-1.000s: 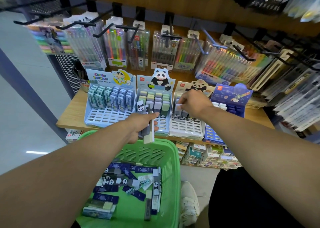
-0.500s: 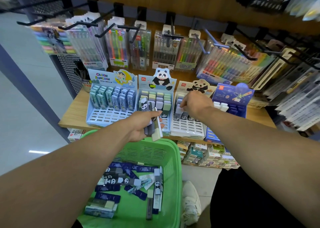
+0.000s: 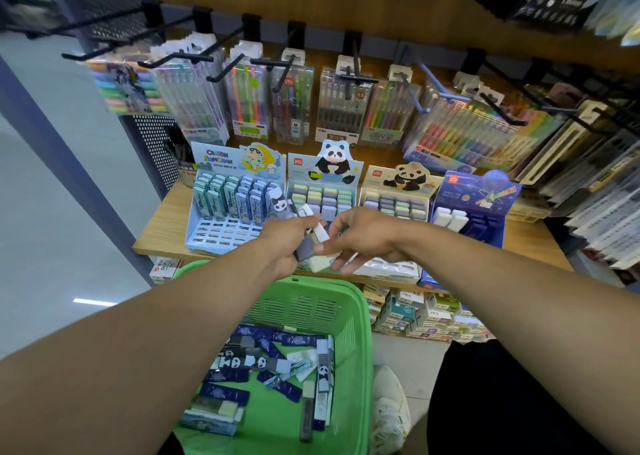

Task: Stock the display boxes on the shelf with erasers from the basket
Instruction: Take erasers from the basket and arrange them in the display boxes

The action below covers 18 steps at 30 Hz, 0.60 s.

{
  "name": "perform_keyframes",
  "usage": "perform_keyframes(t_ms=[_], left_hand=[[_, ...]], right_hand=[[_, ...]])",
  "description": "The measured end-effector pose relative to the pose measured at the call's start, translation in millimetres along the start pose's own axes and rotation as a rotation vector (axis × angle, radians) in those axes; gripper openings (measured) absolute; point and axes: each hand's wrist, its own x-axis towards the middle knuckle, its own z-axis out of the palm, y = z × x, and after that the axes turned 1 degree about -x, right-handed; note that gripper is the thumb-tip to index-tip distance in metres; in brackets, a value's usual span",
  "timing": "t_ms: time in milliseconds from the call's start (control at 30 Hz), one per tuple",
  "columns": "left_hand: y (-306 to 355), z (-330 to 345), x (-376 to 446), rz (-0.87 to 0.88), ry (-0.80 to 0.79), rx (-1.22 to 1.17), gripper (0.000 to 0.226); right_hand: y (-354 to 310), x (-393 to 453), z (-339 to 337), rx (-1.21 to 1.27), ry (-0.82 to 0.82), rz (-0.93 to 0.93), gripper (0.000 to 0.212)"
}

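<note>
The left hand (image 3: pixel 287 243) grips a bundle of erasers (image 3: pixel 311 236) before the shelf (image 3: pixel 162 226); the right hand (image 3: pixel 360 236) pinches one, probably pulling it free. The display boxes (image 3: pixel 228 212) stand part filled, front slots bare. Many erasers remain in the basket (image 3: pixel 353 350), so much is left.

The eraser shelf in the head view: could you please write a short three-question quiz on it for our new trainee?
1. True or false: the left hand holds several long erasers.
2. What colour is the basket?
3. Which display box shows white erasers standing in it: A) the dark blue space one, B) the cartoon one at far left?

Key: 1 true; 2 green; 3 A.
</note>
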Motion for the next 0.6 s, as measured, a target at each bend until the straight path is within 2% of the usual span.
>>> perform_keyframes(t_ms=[133, 300, 467, 600], left_hand=[[1.2, 0.0, -6.0, -0.026, -0.006, 0.013, 0.012], [1.6, -3.5, -4.9, -0.035, 0.03, -0.017, 0.017], [1.8, -3.3, -3.4, -0.039, 0.003, 0.003, 0.021], [0.5, -1.7, -2.8, -0.071, -0.016, 0.024, 0.017]], right_hand=[[4.9, 3.7, -5.6, 0.115, -0.027, 0.069, 0.015], [11.5, 7.6, -15.6, 0.155, 0.024, 0.088, 0.012], [16.8, 8.6, -22.5, 0.117, 0.035, 0.082, 0.018], [15.0, 4.5, -36.3, 0.054, 0.14, 0.051, 0.026]])
